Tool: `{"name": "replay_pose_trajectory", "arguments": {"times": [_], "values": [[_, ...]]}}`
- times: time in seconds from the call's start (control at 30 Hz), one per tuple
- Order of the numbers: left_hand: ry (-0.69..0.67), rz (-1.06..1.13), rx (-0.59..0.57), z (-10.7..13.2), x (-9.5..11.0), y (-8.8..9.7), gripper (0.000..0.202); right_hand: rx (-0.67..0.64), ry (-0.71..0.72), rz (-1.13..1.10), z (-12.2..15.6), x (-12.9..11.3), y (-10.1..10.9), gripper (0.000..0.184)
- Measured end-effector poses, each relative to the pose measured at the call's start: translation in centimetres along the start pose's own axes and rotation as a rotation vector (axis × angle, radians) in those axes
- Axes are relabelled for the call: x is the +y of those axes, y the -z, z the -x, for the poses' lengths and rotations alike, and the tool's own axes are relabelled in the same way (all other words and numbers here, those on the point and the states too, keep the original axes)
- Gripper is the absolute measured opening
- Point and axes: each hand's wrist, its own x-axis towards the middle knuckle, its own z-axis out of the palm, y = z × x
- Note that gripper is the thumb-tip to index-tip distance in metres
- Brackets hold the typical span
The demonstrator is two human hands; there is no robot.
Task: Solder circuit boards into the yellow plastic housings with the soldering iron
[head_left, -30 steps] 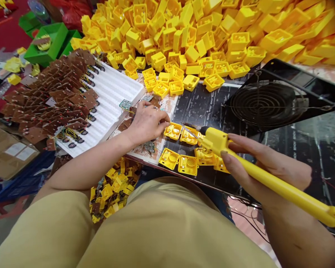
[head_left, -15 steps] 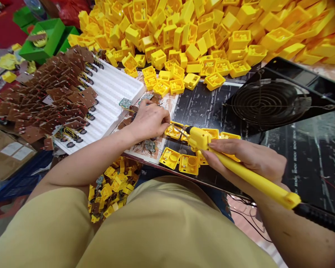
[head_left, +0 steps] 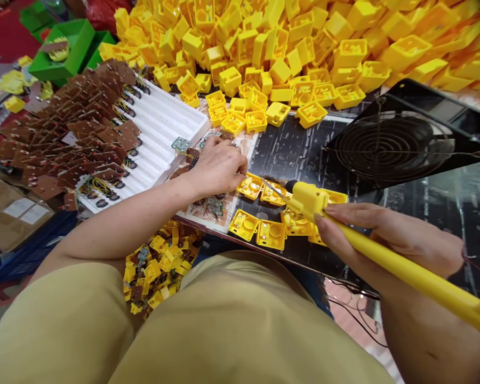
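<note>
My right hand (head_left: 392, 234) grips a yellow soldering iron (head_left: 364, 245) by its long handle. The iron's thin metal tip points left, over the back row of open yellow plastic cases. My left hand (head_left: 220, 165) is closed in a pinch at the left edge of the leftmost case (head_left: 250, 186) in that row; what the fingertips hold, if anything, is hidden. A second case (head_left: 274, 193) sits right of it, just under the tip. In the front row lie two open cases, one with a speaker-hole pattern (head_left: 271, 234) and one at its left (head_left: 244, 224).
A big heap of yellow cases (head_left: 260, 53) covers the back. At right stands a black fan (head_left: 392, 138). Brown circuit boards (head_left: 76, 133) with wired parts are stacked on a white foam sheet (head_left: 164, 122) at left. More yellow pieces (head_left: 160, 266) lie below the table edge.
My right hand has drawn the soldering iron to the right, and its tip has left the leftmost case. My left hand stays at that case with almost no movement.
</note>
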Motion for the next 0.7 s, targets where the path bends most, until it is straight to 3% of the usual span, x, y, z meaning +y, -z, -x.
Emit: {"name": "replay_pose_trajectory", "arguments": {"times": [0.17, 0.43, 0.7], "values": [[0.009, -0.003, -0.011, 0.2, 0.1, 0.2, 0.018, -0.049, 0.150, -0.043, -0.3, 0.0, -0.9, 0.015], [0.002, 0.002, 0.002, 0.3, 0.0, -0.2, 0.019, -0.068, 0.268, -0.029, -1.3, -0.1, -1.7, 0.013], [0.005, 0.053, 0.051, 0.4, -0.6, -0.8, 0.016, -0.064, 0.277, -0.028, -1.4, 0.1, -1.5, 0.015]]}}
